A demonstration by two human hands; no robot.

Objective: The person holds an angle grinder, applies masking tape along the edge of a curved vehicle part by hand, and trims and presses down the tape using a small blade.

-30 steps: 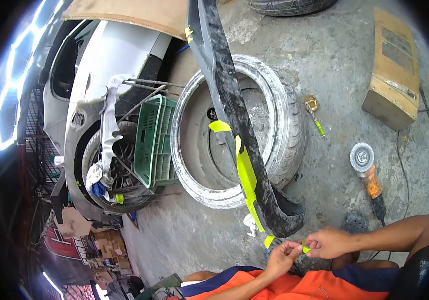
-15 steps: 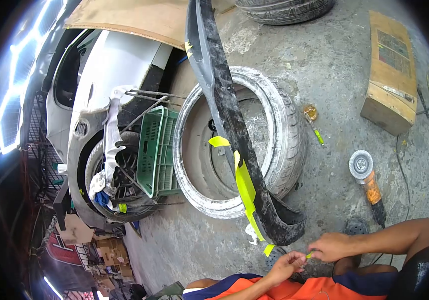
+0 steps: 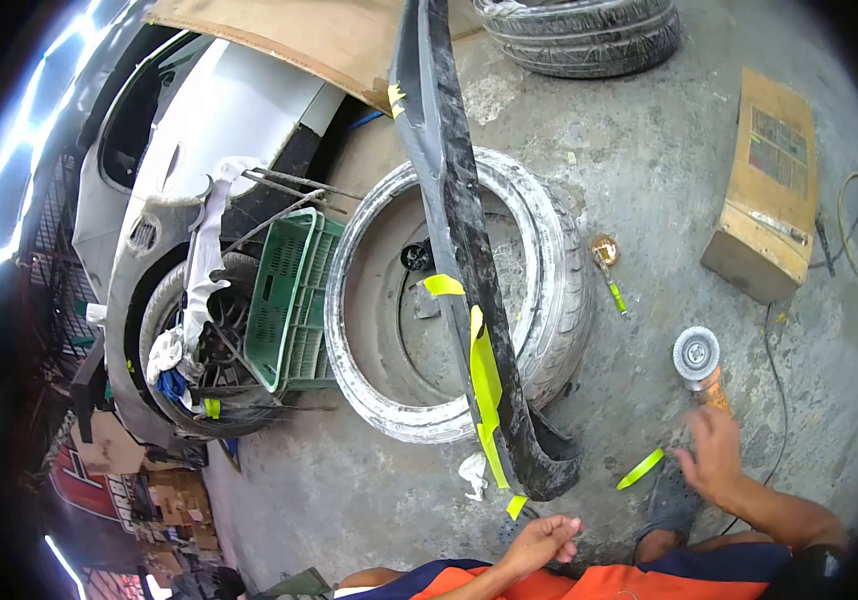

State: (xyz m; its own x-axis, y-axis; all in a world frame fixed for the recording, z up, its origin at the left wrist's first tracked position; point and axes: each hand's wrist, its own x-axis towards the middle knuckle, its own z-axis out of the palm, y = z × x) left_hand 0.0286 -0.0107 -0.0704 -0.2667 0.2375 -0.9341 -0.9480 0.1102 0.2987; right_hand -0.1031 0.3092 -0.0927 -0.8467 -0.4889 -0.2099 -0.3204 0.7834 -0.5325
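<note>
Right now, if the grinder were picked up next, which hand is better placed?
Likely the right hand: it overlaps the grinder in view, while the left hand is farther off, near one end of the dark panel.

Blazing white from the lights (image 3: 34,130) at upper left, spilling softly across the floor (image 3: 629,380), look, bowing hard towards the edges, plunging to black in the corners

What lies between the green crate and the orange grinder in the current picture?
In the head view: a white-dusted tyre, with the long dark panel and its yellow-green tape crossing over it, then floor up to the grinder.
</note>
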